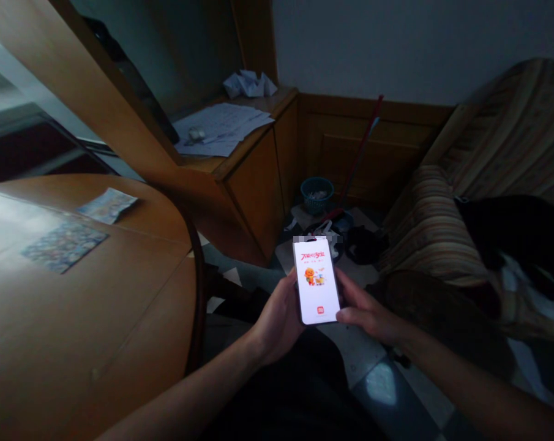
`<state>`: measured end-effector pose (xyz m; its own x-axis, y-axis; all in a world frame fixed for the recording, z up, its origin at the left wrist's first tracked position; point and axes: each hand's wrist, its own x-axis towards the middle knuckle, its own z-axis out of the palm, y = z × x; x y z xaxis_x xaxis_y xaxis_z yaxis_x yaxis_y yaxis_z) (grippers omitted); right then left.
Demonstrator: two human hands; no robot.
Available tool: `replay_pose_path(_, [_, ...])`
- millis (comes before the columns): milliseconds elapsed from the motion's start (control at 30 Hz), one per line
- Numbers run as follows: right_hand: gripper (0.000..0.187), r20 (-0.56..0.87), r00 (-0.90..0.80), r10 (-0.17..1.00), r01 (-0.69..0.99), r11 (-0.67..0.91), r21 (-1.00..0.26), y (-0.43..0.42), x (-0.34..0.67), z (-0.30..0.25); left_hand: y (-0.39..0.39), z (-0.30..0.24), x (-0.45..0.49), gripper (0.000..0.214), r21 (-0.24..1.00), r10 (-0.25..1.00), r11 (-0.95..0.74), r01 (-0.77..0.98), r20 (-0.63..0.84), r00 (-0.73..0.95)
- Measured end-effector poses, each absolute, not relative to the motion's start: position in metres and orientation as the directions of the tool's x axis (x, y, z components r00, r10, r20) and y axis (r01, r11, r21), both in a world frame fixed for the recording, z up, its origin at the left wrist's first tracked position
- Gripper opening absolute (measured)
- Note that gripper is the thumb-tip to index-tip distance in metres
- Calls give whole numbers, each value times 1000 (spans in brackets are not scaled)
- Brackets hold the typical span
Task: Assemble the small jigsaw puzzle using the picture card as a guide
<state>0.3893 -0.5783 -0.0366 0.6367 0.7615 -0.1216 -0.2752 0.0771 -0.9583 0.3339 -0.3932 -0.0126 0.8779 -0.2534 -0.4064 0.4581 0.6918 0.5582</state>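
In the head view there is one smartphone (317, 294) with a lit white screen, upright in the lower centre of the frame, showing red lettering and one orange cartoon figure. Two bare hands hold it. The left hand (279, 321) has its fingers clamped on the left side of the phone, thumb along that edge and the other fingers mostly hidden behind. The right hand (368, 312) has its fingers clamped on the opposite side, thumb at the lower right corner of the screen, index finger higher at the edge; the rest cannot be made out.

At left, two flat printed pieces, a dark multicoloured one (65, 245) and a pale blue-beige one (108, 205), lie just apart on one rounded brown wooden tabletop (143, 318). In the upper centre, one brown wooden cabinet (258, 190) bears loose white paper sheets (240, 125), too overlapped to count, and folded white paper shapes (251, 84). Beyond the phone stands one blue plastic basket (306, 200); one striped fabric armchair (497, 141) fills the right.
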Motion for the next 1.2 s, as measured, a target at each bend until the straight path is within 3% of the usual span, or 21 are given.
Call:
replay_pose_path(867, [86,-115,659,743,-207,32,-978,-579,389,-36,-392,-15,333,46,571,-273,678,463,-389,880])
replay_pose_path(967, [72,-136,717,683,-235,53,-970,-573,388,-34,-394,-13,333,47,576,-247,674,462,-414,876])
replay_pose_path(1100, [37,-187,850,493,-227,23,-974,-560,392,-31,-399,-13,330,48,611,-245,658,439,-378,893])
replay_pose_path(1200, [31,-209,877,432,-219,-27,-975,-552,395,-29,-402,-17,328,49,620,-268,649,441,-356,895])
